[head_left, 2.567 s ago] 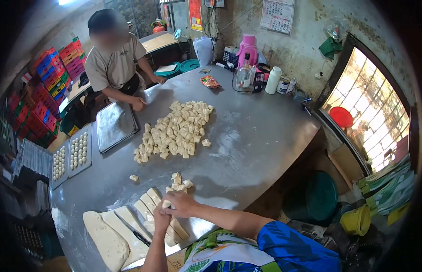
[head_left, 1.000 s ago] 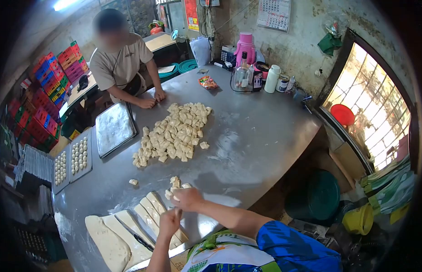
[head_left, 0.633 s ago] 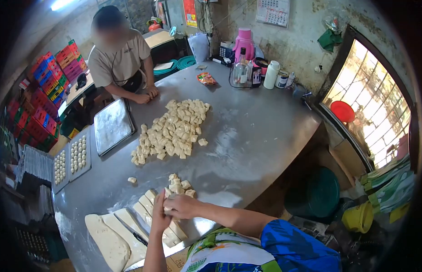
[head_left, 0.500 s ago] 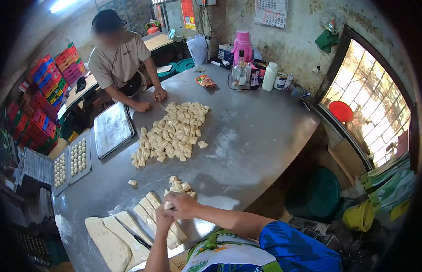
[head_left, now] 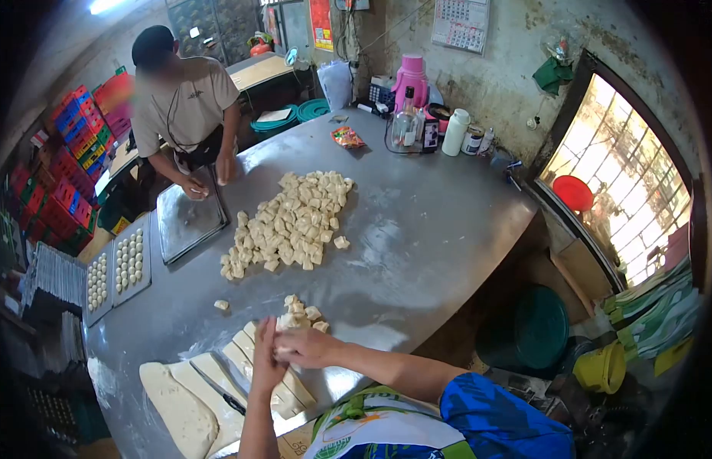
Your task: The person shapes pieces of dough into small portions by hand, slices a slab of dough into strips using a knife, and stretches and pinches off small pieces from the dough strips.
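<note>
My left hand (head_left: 268, 359) is upright over the dough strips, its fingers stretched out. Against its palm comes my right hand (head_left: 308, 347), fingers curled and slightly blurred, with a bit of pale dough showing between the two hands. Below them lie long dough strips (head_left: 294, 394), partly scored crosswise. A small heap of cut dough pieces (head_left: 298, 310) sits just beyond my fingers. On the left, a dark-handled knife (head_left: 218, 386) rests on the dough beside a thick dough slab (head_left: 172, 405).
A large pile of dough pieces (head_left: 294, 222) covers the middle of the metal table (head_left: 417, 252). A co-worker (head_left: 187, 107) stands across, hands at a metal tray (head_left: 187, 222). Trays of dough balls (head_left: 130, 260) sit at left. Bottles and a pink thermos (head_left: 411, 80) stand at the back.
My left fingers have straightened from a closed grip, and my right hand has shifted slightly. The co-worker has moved left, from the dough pile to the metal tray.
</note>
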The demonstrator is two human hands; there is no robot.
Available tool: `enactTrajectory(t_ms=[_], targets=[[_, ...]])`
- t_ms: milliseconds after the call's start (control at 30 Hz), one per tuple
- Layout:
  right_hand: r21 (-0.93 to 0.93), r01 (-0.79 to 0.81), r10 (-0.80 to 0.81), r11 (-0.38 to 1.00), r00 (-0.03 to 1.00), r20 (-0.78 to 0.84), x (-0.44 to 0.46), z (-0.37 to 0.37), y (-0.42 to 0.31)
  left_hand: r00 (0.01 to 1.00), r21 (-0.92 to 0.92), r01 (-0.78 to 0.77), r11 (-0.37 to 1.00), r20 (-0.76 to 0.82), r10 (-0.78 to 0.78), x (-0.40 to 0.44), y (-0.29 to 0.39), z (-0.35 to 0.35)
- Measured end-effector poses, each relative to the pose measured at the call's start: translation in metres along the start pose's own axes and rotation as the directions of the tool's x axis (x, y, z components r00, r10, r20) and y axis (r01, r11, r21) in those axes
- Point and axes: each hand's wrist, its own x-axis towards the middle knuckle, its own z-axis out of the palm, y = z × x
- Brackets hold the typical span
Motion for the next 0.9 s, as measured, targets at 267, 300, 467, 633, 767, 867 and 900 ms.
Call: enactTrajectory(t_ms=[267,300,467,633,767,867,900], targets=[[-0.331,-0.341,0.355,0.880,0.935,-0.020,0.018,-0.029,0.019,0.825,0.501,0.011,0.865,0.484,-0.291,-0.006,0.020,-0.005],[-0.329,-0.347,0.358,0.878,0.933,-0.031,0.019,-0.026,0.026,0.823,0.500,0.000,0.866,0.491,-0.284,-0.004,0.025,-0.006],[-0.260,-0.131,0.037,0.957,0.941,-0.337,0.007,0.016,0.045,0.907,0.088,0.244,0.966,0.333,-0.259,-0.015,0.032,-0.013],[0.467,-0.294,0.220,0.834,0.953,0.207,0.006,0.000,0.005,0.885,-0.322,0.465,0.825,0.204,-0.419,-0.009,0.016,-0.019],[0.358,-0.004,-0.105,0.934,0.953,0.285,-0.007,-0.013,-0.038,0.852,-0.197,0.523,0.829,0.152,-0.501,-0.012,-0.056,-0.028],[0.049,0.270,-0.263,0.962,0.957,-0.119,0.013,-0.046,-0.053,0.869,-0.325,0.495,0.806,0.187,-0.458,-0.004,-0.014,-0.036],[-0.144,0.340,-0.368,0.930,0.884,-0.290,0.017,-0.056,-0.056,0.877,-0.399,0.480,0.781,0.208,-0.433,-0.001,0.007,-0.036]])
